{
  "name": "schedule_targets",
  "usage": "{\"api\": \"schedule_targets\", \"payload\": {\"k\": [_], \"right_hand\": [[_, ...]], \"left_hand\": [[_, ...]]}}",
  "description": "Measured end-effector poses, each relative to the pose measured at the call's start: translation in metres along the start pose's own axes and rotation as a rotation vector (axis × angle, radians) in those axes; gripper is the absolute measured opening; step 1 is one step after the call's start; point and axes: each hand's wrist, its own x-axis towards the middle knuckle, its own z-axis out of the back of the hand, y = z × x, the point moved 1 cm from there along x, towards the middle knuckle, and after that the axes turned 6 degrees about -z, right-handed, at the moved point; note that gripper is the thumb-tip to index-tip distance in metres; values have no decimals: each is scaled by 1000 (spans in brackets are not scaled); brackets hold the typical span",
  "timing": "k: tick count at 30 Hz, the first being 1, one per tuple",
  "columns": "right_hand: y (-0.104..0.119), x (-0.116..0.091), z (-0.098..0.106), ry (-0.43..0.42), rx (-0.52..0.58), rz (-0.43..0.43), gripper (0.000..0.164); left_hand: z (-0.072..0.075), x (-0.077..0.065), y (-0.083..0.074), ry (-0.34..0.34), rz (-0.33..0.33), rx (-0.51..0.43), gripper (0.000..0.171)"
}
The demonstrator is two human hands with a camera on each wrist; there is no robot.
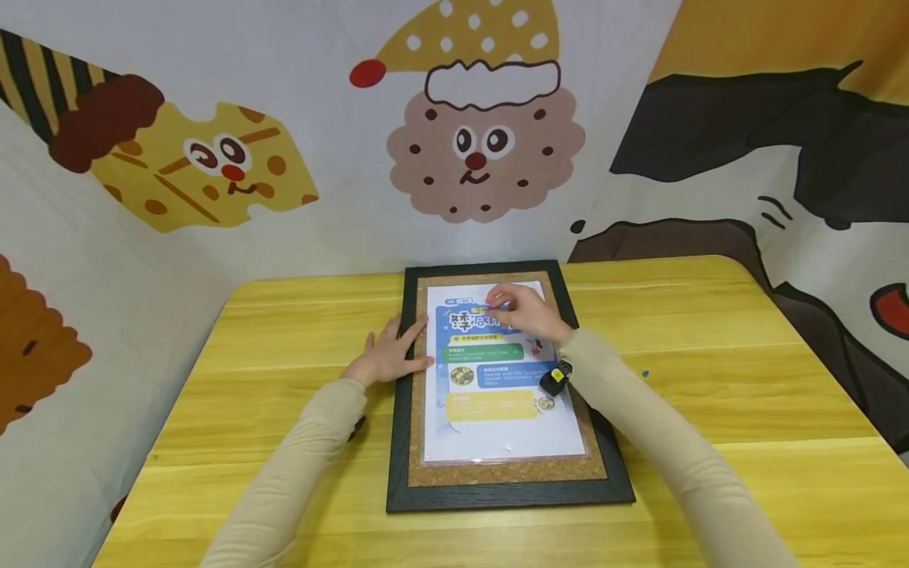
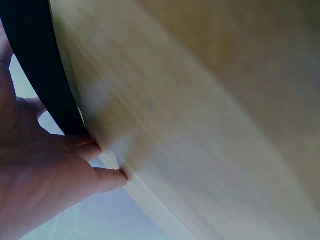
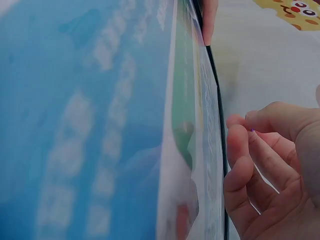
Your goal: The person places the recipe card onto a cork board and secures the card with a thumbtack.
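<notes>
A cork board (image 1: 497,473) in a black frame (image 1: 507,497) lies on the table. On its cork is a glossy poster (image 1: 465,446) with blue, green and yellow panels. My left hand (image 1: 387,353) rests on the frame's left side, fingers spread and reaching the poster's edge. In the left wrist view, the fingertips (image 2: 116,179) are at the board's edge. Over the poster's upper part, my right hand (image 1: 527,310) pinches a small purple object (image 3: 252,130) between thumb and fingers. Most of that object is hidden by the fingertips.
The yellow wood-grain table (image 1: 284,347) extends on both sides of the board. A small blue object (image 1: 645,373) lies right of it, beside the right forearm. Behind the table hangs a cloth (image 1: 341,237) printed with cartoon foods. A black wrist camera (image 1: 555,379) overlaps the poster's right side.
</notes>
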Motion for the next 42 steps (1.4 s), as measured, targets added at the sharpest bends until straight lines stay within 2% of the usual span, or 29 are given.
{"api": "schedule_targets", "payload": {"k": [9, 16, 21, 30, 42], "right_hand": [[6, 18, -14, 0, -37, 7, 14], [9, 31, -21, 42, -40, 4, 13], [10, 39, -24, 38, -70, 35, 14], [19, 55, -28, 42, -94, 24, 14], [25, 75, -36, 39, -115, 26, 12]], "left_hand": [[2, 2, 2, 23, 10, -2, 82], [3, 4, 4, 31, 23, 0, 83], [4, 5, 2, 33, 29, 0, 83], [7, 3, 1, 38, 23, 9, 82], [2, 5, 4, 37, 23, 31, 82]]}}
